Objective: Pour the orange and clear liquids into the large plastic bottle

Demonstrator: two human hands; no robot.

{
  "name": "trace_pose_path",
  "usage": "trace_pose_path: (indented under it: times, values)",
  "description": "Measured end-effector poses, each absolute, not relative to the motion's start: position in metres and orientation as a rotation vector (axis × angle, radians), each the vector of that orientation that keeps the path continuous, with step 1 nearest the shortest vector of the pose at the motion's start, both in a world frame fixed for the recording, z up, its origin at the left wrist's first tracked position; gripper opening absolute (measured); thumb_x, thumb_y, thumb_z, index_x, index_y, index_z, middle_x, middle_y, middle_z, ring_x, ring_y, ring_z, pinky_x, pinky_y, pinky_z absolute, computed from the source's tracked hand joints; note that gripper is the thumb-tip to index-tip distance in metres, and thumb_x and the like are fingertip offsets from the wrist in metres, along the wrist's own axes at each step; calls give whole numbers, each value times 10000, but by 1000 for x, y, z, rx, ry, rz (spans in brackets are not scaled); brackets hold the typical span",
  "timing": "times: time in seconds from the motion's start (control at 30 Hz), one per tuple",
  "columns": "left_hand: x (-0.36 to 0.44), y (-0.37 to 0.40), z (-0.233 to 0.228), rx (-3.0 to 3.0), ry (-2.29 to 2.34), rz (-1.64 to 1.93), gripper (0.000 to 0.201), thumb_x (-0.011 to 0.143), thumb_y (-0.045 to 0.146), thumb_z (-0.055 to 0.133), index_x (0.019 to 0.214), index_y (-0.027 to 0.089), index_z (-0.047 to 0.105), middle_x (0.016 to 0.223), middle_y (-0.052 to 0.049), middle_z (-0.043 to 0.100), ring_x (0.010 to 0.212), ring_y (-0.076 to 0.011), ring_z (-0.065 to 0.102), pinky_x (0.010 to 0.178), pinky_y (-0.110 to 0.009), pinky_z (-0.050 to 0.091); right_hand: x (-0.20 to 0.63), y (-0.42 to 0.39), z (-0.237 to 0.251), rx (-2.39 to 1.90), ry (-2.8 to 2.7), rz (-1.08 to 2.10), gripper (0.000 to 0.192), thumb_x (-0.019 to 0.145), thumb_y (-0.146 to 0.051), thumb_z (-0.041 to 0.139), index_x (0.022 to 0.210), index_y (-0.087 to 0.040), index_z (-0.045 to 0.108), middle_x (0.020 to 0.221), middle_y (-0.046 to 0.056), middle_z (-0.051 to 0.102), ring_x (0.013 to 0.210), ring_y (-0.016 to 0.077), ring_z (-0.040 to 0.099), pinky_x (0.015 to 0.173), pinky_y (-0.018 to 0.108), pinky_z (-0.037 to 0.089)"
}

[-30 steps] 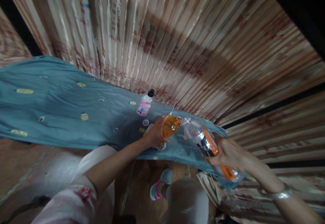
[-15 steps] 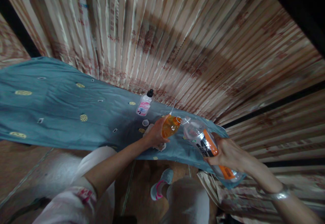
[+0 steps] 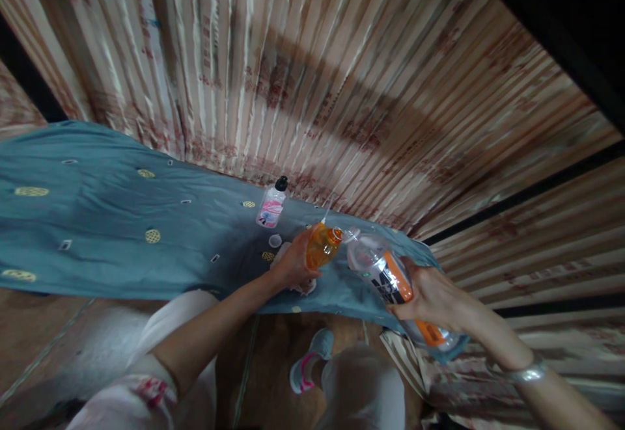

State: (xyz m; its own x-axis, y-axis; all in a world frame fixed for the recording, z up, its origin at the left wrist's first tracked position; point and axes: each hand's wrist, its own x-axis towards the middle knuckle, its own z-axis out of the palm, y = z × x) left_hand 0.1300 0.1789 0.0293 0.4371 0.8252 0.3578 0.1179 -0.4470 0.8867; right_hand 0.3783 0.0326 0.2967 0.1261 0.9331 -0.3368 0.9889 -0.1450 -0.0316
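Note:
My left hand [image 3: 293,266] is closed round a small orange bottle [image 3: 322,248], tilted with its neck to the upper right. In my right hand [image 3: 430,296] is a large clear plastic bottle [image 3: 368,254] with an orange and black label, its mouth pointing left and meeting the orange bottle's neck. Whether liquid passes between them I cannot make out. Under and beside my left hand lies something whitish and crumpled [image 3: 306,287], partly hidden. A small white cap [image 3: 275,241] rests on the cloth to its left. Behind it stands a clear pump bottle [image 3: 271,207] with a pink label and black top.
A blue-green cloth [image 3: 107,222] with pineapple prints covers the long surface before me. Patterned curtains [image 3: 293,92] hang behind it, with dark bars [image 3: 527,189] at the right. Below are my knees and a shoe [image 3: 312,360] on the brown floor.
The view has shifted slightly, so things sit a little further left and lower. Both hands keep the two bottles mouth to mouth; their hold looks the same.

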Motion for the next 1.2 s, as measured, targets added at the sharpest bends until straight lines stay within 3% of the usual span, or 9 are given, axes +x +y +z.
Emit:
trace_pose_path:
  times: [0.27, 0.4, 0.6, 0.8, 1.03, 1.2]
  values:
    - [129, 179, 32, 1819, 812, 1024, 1333, 666, 184, 1137, 1872, 218, 569, 1961, -248, 661, 1859, -547, 616, 1597, -770, 473, 376, 33, 299, 2189, 1932, -466, 483, 765, -496, 943, 963, -327, 536, 748, -47, 663, 720, 239, 681, 715, 371, 454]
    - [128, 178, 35, 1835, 834, 1032, 1305, 653, 152, 1131, 1841, 239, 597, 1922, -238, 697, 1824, -542, 658, 1569, -794, 512, 377, 33, 298, 2201, 1899, -456, 458, 756, -433, 953, 955, -318, 557, 741, -48, 647, 727, 240, 674, 710, 368, 435]
    - [129, 176, 37, 1856, 853, 1062, 1273, 643, 120, 1129, 1808, 162, 617, 1867, -267, 725, 1786, -566, 684, 1544, -798, 541, 381, 34, 297, 2189, 1954, -459, 417, 751, -424, 952, 925, -310, 591, 749, -47, 642, 715, 224, 633, 705, 367, 435]
    - [130, 176, 35, 1849, 871, 1078, 1256, 642, 148, 1138, 1793, 214, 640, 1856, -225, 737, 1774, -543, 692, 1512, -773, 582, 380, 34, 297, 2190, 1979, -467, 455, 749, -449, 947, 915, -327, 541, 698, -78, 605, 664, 191, 589, 652, 343, 412]
    - [130, 179, 33, 1828, 815, 1032, 1325, 659, 120, 1121, 1865, 218, 582, 1928, -264, 684, 1824, -546, 654, 1582, -830, 469, 380, 34, 296, 2190, 1959, -472, 435, 748, -456, 925, 915, -322, 546, 732, -50, 644, 691, 207, 615, 670, 362, 424]
    - [128, 178, 34, 1821, 820, 1026, 1352, 655, 149, 1129, 1885, 259, 578, 1951, -233, 678, 1851, -530, 626, 1594, -780, 474, 377, 33, 299, 2192, 1982, -465, 472, 743, -481, 933, 896, -330, 512, 733, -62, 615, 689, 191, 584, 678, 356, 429]
